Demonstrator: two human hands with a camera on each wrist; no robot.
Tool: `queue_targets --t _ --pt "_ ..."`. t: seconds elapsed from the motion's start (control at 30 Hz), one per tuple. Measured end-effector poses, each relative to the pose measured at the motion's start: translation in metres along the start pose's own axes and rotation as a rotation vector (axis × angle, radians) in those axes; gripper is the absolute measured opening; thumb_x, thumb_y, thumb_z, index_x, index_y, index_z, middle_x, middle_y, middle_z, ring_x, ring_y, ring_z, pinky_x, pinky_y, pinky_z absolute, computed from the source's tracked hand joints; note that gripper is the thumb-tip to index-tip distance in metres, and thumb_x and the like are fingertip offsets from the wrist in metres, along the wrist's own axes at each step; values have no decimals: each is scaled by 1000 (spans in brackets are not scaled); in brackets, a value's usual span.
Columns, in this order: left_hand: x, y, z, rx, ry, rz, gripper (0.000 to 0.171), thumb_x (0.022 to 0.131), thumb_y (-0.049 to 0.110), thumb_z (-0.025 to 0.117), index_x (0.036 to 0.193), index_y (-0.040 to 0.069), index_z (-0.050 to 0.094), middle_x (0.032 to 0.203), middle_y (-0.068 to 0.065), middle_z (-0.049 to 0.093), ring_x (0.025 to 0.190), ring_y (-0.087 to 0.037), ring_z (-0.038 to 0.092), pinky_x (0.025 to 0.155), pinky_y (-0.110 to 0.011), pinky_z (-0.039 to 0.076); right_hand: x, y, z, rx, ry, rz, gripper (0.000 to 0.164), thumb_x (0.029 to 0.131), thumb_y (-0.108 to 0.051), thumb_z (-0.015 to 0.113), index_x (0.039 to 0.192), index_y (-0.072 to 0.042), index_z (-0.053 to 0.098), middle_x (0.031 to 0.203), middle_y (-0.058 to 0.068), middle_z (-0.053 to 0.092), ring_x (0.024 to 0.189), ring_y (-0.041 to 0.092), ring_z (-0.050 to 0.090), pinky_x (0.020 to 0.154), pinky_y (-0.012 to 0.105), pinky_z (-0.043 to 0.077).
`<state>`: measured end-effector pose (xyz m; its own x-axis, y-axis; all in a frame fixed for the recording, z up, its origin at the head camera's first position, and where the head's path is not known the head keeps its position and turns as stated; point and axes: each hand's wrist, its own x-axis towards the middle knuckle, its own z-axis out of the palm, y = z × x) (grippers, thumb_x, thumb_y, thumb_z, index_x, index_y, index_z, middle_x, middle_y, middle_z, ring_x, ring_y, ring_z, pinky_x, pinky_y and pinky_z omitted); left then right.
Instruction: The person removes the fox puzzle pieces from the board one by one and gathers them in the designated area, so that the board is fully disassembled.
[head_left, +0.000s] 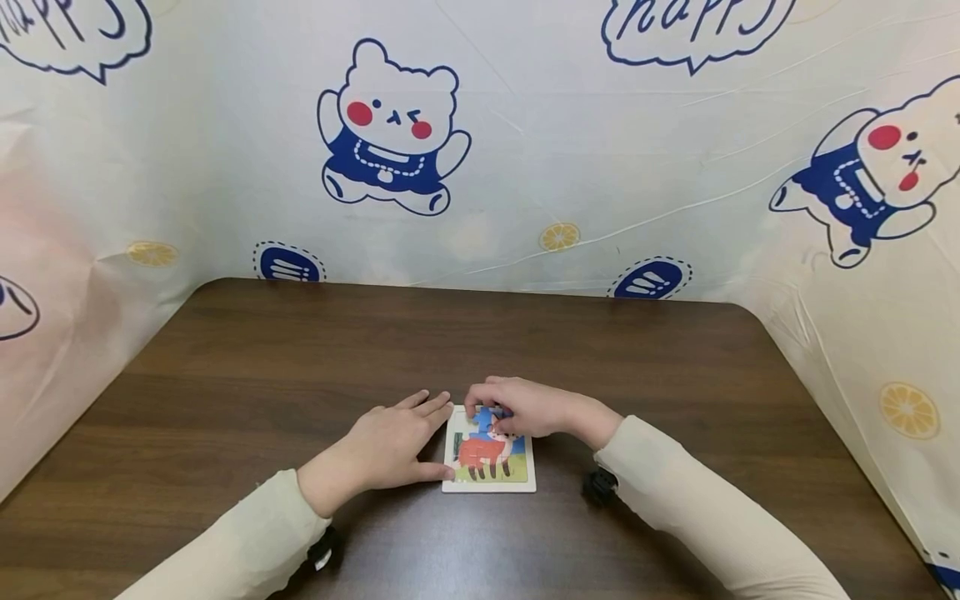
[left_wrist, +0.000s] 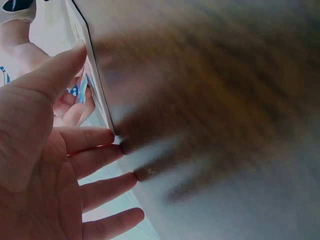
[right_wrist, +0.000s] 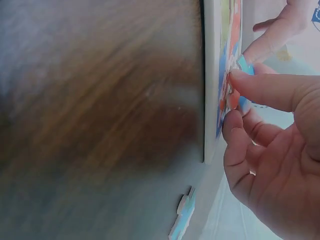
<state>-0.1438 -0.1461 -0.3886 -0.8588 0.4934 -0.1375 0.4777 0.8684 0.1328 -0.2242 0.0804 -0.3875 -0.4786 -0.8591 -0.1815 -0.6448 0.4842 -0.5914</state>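
Observation:
A jigsaw puzzle board with a pale rim (head_left: 489,488) lies flat on the table, showing a red-orange fox (head_left: 480,452) on green and blue. My left hand (head_left: 393,442) rests along its left side, fingers straight and spread, with the thumb at the lower left corner. Over the upper part of the picture, my right hand (head_left: 536,407) pinches a blue puzzle piece (right_wrist: 245,65) between thumb and curled fingers. The held piece stands tilted up from the board in the right wrist view. The right hand covers the upper right of the picture.
A loose light-blue puzzle piece (right_wrist: 184,215) lies on the table just past the board's far edge. The dark brown wooden table (head_left: 300,358) meets a printed curtain (head_left: 510,167) at the back and both sides. Black wrist cameras hang under both sleeves.

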Motion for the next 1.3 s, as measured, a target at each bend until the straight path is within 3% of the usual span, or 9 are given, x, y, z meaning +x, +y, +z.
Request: queue_targets --t 0.2,0.33,0.63,1.0,1.3 --pt "-1 1 1 -13 -19 -22 87 83 62 69 147 8 48 156 -9 44 143 -36 42 98 -56 50 -2 3 1 69 9 -42 26 96 3 58 115 -15 61 107 1 60 95 15 54 81 25 47" --pt "-1 1 2 -9 -19 -22 86 84 62 69 147 7 48 156 -9 44 143 -35 42 98 -57 49 -3 3 -1 87 29 -43 26 96 3 57 114 -15 63 102 3 62 89 14 54 78 24 46" --pt "0 3 2 -9 -28 -28 87 84 63 68 148 8 47 157 -7 42 145 -34 40 98 -58 49 -10 7 -6 117 98 -28 21 95 0 61 111 -14 66 98 3 63 89 13 53 81 25 48" --pt "-1 2 1 -7 -20 -30 87 83 62 69 148 8 48 157 -7 42 144 -34 41 97 -58 49 -25 16 -11 126 122 -5 22 95 -1 62 112 -14 67 102 1 65 95 14 55 88 28 49" --pt "-2 2 0 -4 -3 -17 86 83 61 70 147 7 48 156 -9 43 143 -35 42 96 -59 49 -43 25 -16 136 153 30 21 95 -2 62 111 -14 68 102 1 67 92 15 55 83 28 49"
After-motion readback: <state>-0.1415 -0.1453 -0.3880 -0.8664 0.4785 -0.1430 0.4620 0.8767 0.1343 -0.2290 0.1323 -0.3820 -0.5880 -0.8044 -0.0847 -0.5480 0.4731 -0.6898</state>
